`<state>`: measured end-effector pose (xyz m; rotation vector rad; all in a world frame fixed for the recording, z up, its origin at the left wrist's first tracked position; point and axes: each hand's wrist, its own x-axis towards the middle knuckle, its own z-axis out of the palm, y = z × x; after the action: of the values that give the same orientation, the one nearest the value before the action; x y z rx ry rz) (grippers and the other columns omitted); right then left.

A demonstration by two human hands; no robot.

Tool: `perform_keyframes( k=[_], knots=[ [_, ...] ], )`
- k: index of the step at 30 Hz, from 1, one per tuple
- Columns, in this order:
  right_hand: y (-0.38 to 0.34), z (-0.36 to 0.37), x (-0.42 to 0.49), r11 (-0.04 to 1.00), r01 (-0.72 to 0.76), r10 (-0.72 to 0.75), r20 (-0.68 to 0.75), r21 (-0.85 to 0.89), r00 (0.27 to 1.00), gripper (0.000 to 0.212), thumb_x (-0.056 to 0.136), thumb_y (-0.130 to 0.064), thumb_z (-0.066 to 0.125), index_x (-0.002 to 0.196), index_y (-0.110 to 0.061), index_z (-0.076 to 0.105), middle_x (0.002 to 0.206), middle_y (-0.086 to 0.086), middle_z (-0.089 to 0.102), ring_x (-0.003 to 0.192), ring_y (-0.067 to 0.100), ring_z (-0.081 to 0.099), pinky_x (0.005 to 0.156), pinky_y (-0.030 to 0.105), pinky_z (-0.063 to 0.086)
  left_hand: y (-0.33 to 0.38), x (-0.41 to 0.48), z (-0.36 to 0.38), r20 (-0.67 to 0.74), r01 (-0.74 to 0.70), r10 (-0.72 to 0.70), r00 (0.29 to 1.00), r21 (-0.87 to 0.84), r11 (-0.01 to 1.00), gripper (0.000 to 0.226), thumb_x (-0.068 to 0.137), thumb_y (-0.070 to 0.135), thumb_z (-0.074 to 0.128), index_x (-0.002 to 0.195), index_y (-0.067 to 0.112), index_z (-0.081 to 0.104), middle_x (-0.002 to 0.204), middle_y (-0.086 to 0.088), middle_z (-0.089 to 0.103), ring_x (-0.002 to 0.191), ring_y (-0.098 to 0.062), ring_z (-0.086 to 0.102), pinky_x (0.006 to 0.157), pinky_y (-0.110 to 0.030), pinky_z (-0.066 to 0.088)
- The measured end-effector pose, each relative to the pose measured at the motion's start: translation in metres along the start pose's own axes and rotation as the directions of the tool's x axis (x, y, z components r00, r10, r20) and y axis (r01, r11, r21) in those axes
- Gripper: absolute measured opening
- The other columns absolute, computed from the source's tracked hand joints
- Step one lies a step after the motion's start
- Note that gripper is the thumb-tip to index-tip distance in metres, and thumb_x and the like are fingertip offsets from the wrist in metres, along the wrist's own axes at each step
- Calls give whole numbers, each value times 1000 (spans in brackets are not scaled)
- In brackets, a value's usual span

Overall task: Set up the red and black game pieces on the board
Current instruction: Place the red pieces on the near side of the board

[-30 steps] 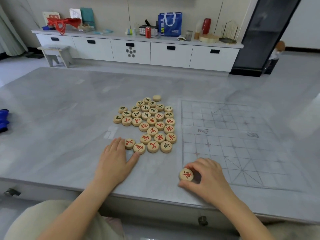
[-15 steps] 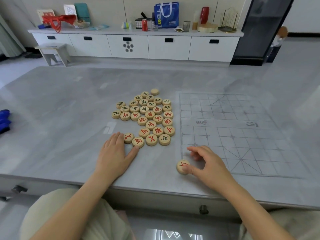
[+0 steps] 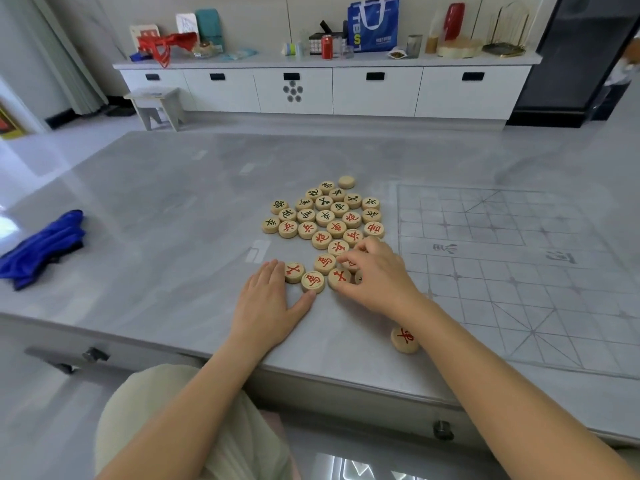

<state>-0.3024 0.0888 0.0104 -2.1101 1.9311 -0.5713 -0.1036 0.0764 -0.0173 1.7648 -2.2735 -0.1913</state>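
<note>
Several round wooden game pieces (image 3: 325, 220) with red or black characters lie clustered at the table's middle. The board (image 3: 519, 289) is a faint grid to their right, with no piece on its squares. One red piece (image 3: 404, 339) lies alone by the board's near left corner. My left hand (image 3: 268, 303) rests flat on the table, its fingertips beside the nearest pieces. My right hand (image 3: 377, 275) reaches over the cluster's near right side, and its curled fingers and thumb pinch a red piece (image 3: 350, 267), mostly hidden under them.
A crumpled blue cloth (image 3: 41, 247) lies at the table's left edge. The table's front edge (image 3: 311, 372) runs just below my wrists. Behind the table stand a white sideboard (image 3: 329, 88) with bags and cans, and a small stool (image 3: 156, 105).
My right hand let go of the red piece at the board's near left corner and moved up and left onto the cluster. My left hand stayed put.
</note>
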Motion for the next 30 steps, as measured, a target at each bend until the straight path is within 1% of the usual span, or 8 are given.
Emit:
perform_keyframes(
  k=[5,9,13,15,17,20,25,30],
  knots=[
    [-15,8,30,995,-21,21,4,-99,1000,39,74,-44,56,110,-29,63,115,-1,44,111,22,39,89,36,32,-1,0,1,-18,-9,9,1000,-4,1000,81,86,67,40,145,12,32,153,-6,32,141,-20,26,116,-34,20],
    [-21,10,45,984,-80,94,78,-161,993,46,71,-47,59,115,-32,62,120,2,43,116,25,35,94,38,30,-2,1,4,-14,-8,8,1000,-8,1000,82,85,69,40,144,13,32,153,-5,32,141,-20,26,116,-35,21],
    [-26,8,50,962,-71,87,49,-265,995,39,69,-45,61,99,-21,63,113,4,47,111,27,40,89,39,33,-3,2,5,-20,-7,7,1000,-12,1000,82,84,68,42,144,12,33,152,-6,32,141,-21,26,116,-35,21],
    [-26,6,46,975,-53,46,-36,-214,998,37,69,-44,60,95,-18,63,108,2,49,108,24,42,88,37,32,-4,2,5,-17,-8,8,1000,-13,1000,82,84,68,42,144,12,34,152,-6,33,141,-21,27,115,-35,22],
    [-18,-5,32,996,-47,37,-140,-72,989,37,69,-45,62,96,-21,64,107,-3,50,106,20,43,88,33,30,-4,2,4,-14,-11,11,1000,-13,1000,82,84,68,43,143,12,34,152,-7,33,141,-21,27,115,-36,23],
    [12,-29,-5,992,-87,102,-177,92,979,39,71,-48,67,102,-24,65,109,-7,50,107,15,42,90,32,31,-6,2,3,-8,-18,18,1000,1,1000,82,84,68,40,144,12,33,151,-7,34,140,-22,29,115,-37,24],
    [75,-65,-84,929,-281,304,-64,240,950,31,74,-48,70,96,-28,62,102,-14,51,97,7,52,83,26,42,-7,1,4,21,-33,33,999,26,999,89,82,73,29,146,11,29,153,-9,31,140,-24,29,115,-39,25],
    [75,-59,-129,960,-243,233,80,142,969,37,76,-56,63,101,-30,62,99,-18,51,92,0,49,81,23,46,-5,2,4,23,-30,29,999,36,999,91,80,72,30,146,9,26,151,-11,33,138,-27,33,113,-42,28]
  ],
)
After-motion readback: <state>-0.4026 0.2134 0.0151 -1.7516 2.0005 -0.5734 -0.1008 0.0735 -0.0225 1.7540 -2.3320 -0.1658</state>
